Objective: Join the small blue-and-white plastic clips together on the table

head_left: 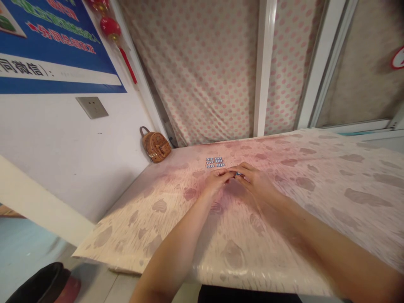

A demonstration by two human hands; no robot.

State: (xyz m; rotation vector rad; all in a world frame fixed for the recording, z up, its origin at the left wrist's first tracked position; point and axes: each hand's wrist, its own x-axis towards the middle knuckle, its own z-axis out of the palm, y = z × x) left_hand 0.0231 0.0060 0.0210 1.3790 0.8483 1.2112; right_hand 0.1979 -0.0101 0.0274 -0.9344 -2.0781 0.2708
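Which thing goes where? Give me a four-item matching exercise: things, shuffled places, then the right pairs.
1. Brown backpack-shaped bag
2. Flat blue-and-white rectangular pieces laid in two columns
3. Grey socket plate
4. Round red lantern ornament

A. Beyond the bare left hand, on the cream-and-pink patterned tablecloth
B. Hanging right of the blue poster
C. Tablecloth's far left corner
D. White wall, below the poster

Pairs: 1-C, 2-A, 3-D, 4-B

White wall [47,139] at left, fitted with a grey socket [92,107] below a blue poster [59,88]; red lantern [110,28] hangs beside it. Dotted curtain [205,71] at the rear, behind a white post [265,67]. Table cover [315,210] glossy, with grey-brown motifs; floor [99,280] tiled, pale.
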